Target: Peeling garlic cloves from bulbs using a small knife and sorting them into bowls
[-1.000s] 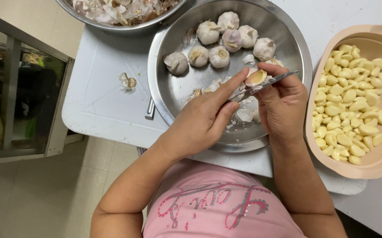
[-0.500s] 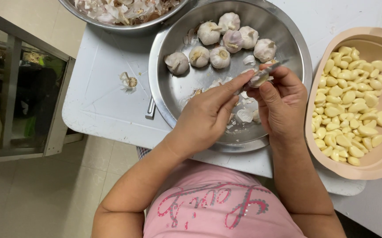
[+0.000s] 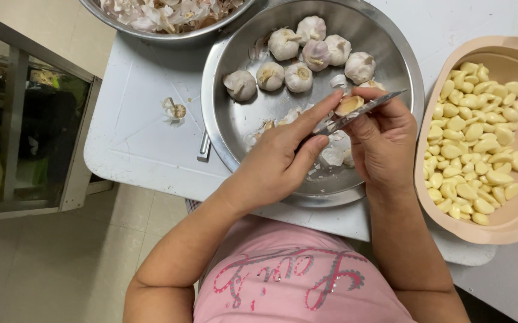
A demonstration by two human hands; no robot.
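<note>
Mid-frame over the steel bowl (image 3: 390, 48), her left hand (image 3: 283, 158) grips a knife (image 3: 360, 113); her right hand (image 3: 384, 143) pinches a garlic clove (image 3: 350, 105).

Left hand (image 3: 283, 155) fingers extended, right hand (image 3: 384, 143) fingers curled, fingertips meeting

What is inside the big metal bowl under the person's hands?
Inside the metal bowl lie seven whole garlic bulbs near the far rim, with loose skins and cloves. The left hand and right hand, holding a clove and knife, cover part of the bottom.
</note>
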